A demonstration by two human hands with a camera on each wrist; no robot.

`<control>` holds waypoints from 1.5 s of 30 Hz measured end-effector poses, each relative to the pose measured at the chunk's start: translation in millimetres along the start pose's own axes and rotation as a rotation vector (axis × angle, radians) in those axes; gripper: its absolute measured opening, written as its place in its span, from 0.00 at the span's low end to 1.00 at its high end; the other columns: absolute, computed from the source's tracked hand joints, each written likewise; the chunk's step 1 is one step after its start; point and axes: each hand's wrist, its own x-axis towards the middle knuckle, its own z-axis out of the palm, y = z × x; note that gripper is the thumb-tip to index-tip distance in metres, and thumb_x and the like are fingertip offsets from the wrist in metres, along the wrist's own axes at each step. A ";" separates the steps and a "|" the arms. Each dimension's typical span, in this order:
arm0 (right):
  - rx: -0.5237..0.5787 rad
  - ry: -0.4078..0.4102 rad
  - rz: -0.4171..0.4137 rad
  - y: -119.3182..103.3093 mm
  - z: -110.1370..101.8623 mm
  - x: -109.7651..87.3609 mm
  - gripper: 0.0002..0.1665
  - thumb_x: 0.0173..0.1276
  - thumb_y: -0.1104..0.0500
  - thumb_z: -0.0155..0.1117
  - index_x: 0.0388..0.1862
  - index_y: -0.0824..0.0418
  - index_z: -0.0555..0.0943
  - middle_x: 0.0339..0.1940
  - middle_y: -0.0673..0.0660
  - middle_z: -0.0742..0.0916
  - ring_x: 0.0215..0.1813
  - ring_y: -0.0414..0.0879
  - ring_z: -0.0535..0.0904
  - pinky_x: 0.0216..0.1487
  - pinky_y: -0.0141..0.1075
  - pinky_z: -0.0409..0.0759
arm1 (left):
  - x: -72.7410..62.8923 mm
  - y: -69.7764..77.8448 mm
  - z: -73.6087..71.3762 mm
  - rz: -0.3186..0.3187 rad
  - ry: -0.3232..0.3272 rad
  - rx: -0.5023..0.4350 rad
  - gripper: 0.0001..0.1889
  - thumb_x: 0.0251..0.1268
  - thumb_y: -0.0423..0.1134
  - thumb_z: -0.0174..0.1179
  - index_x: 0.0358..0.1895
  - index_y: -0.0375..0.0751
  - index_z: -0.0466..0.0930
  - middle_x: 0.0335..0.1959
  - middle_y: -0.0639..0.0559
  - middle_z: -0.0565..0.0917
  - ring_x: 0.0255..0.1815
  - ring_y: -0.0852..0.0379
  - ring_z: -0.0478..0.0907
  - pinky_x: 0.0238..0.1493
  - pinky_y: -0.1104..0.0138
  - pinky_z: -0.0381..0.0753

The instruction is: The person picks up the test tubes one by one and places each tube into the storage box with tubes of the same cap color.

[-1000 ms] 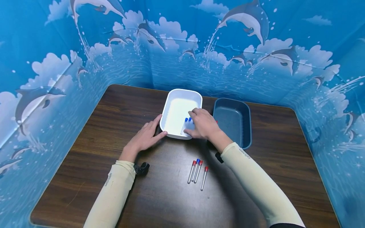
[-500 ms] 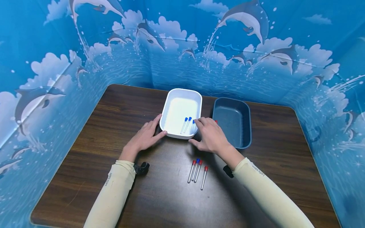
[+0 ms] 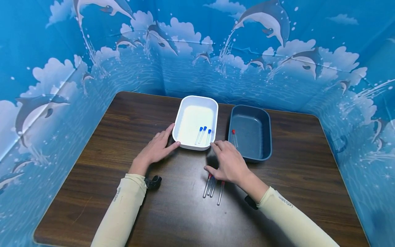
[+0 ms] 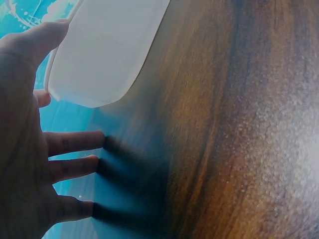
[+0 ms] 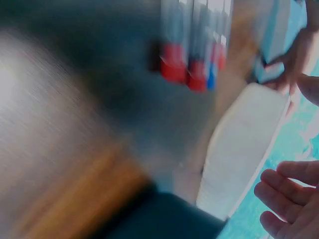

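My left hand rests at the near left corner of a white tray, thumb and index finger touching its rim. In the left wrist view, the other fingers are spread with their tips on the table. Three blue-capped test tubes lie inside the white tray. My right hand hovers over the table with relaxed, parted fingers and holds nothing. Below it lie several test tubes, red-capped and blue-capped; in the head view the hand hides most caps. The right wrist view shows red caps, blurred.
To the right of the white tray stands a dark blue-grey tray with a red-capped test tube in it. Both trays sit near the back of the wooden table. A dolphin-print curtain surrounds the table's back and sides.
My right hand has left the white tray, moving down and right to above the loose tubes. Three blue-capped tubes now show there in full. My left hand has stayed in place.
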 end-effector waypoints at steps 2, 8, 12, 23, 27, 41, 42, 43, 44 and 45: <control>0.001 -0.015 -0.002 -3.0 4.2 -7.4 0.49 0.57 0.29 0.65 0.66 0.62 0.74 0.58 0.59 0.79 0.58 0.52 0.73 0.62 0.47 0.71 | -0.2 -0.6 0.4 -0.003 -0.001 -0.001 0.47 0.65 0.75 0.41 0.80 0.60 0.32 0.76 0.44 0.57 0.69 0.43 0.60 0.67 0.43 0.59; 0.039 -0.054 0.002 -8.4 16.1 -27.6 0.49 0.57 0.28 0.65 0.66 0.61 0.75 0.58 0.57 0.79 0.56 0.50 0.72 0.61 0.45 0.71 | -1.1 1.1 -0.9 0.000 0.010 0.000 0.47 0.64 0.75 0.41 0.79 0.62 0.31 0.76 0.44 0.58 0.69 0.44 0.60 0.67 0.44 0.59; 0.062 -0.109 0.029 -9.7 22.5 -42.7 0.50 0.57 0.27 0.64 0.67 0.60 0.74 0.59 0.57 0.79 0.60 0.50 0.73 0.64 0.47 0.69 | -0.9 2.3 -1.8 0.001 0.013 0.004 0.47 0.64 0.75 0.42 0.79 0.64 0.30 0.76 0.44 0.58 0.69 0.44 0.60 0.67 0.44 0.60; 0.080 -0.125 0.046 -17.6 39.0 -60.7 0.53 0.55 0.25 0.63 0.68 0.61 0.74 0.58 0.56 0.78 0.60 0.50 0.73 0.64 0.48 0.69 | -1.0 3.2 -3.9 0.003 0.016 -0.004 0.48 0.63 0.76 0.41 0.80 0.61 0.32 0.76 0.43 0.57 0.71 0.43 0.58 0.67 0.43 0.59; 0.080 -0.123 0.038 -19.0 42.1 -61.3 0.54 0.54 0.25 0.65 0.68 0.61 0.73 0.57 0.56 0.78 0.59 0.50 0.73 0.63 0.48 0.69 | -1.5 2.4 -3.1 0.008 0.013 -0.008 0.48 0.64 0.75 0.41 0.80 0.62 0.32 0.76 0.43 0.58 0.70 0.43 0.59 0.67 0.43 0.59; 0.033 -0.155 0.014 -21.9 50.0 -61.5 0.57 0.52 0.26 0.67 0.69 0.63 0.71 0.58 0.57 0.77 0.59 0.51 0.72 0.64 0.47 0.68 | -0.4 0.8 -0.2 0.005 0.004 -0.001 0.47 0.64 0.76 0.40 0.79 0.64 0.30 0.76 0.43 0.58 0.71 0.43 0.59 0.68 0.44 0.58; 0.034 -0.156 0.013 -22.3 50.2 -61.3 0.56 0.52 0.26 0.67 0.69 0.63 0.71 0.58 0.57 0.77 0.59 0.51 0.72 0.64 0.47 0.69 | -0.4 0.6 -0.1 0.005 0.004 -0.001 0.47 0.64 0.76 0.40 0.79 0.63 0.30 0.76 0.43 0.58 0.71 0.43 0.59 0.68 0.44 0.58; 0.037 -0.155 0.011 -22.6 50.4 -61.0 0.56 0.52 0.26 0.67 0.69 0.63 0.72 0.58 0.57 0.77 0.59 0.51 0.72 0.64 0.47 0.68 | -0.4 0.5 -0.1 0.007 0.003 -0.001 0.47 0.64 0.76 0.40 0.79 0.63 0.31 0.76 0.42 0.58 0.70 0.42 0.59 0.67 0.43 0.58; 0.037 -0.154 0.010 -22.7 50.4 -60.7 0.56 0.52 0.27 0.67 0.68 0.63 0.72 0.58 0.57 0.77 0.59 0.51 0.72 0.64 0.47 0.68 | -0.4 0.5 -0.1 0.008 0.003 -0.002 0.48 0.64 0.76 0.40 0.79 0.62 0.31 0.76 0.42 0.58 0.70 0.42 0.59 0.67 0.43 0.58; 0.035 -0.152 0.009 -22.7 50.5 -60.5 0.55 0.53 0.27 0.67 0.68 0.64 0.72 0.57 0.57 0.77 0.58 0.51 0.72 0.64 0.47 0.68 | -0.3 0.6 -0.2 0.006 0.005 -0.005 0.48 0.64 0.76 0.40 0.80 0.61 0.32 0.76 0.42 0.58 0.70 0.42 0.60 0.67 0.43 0.58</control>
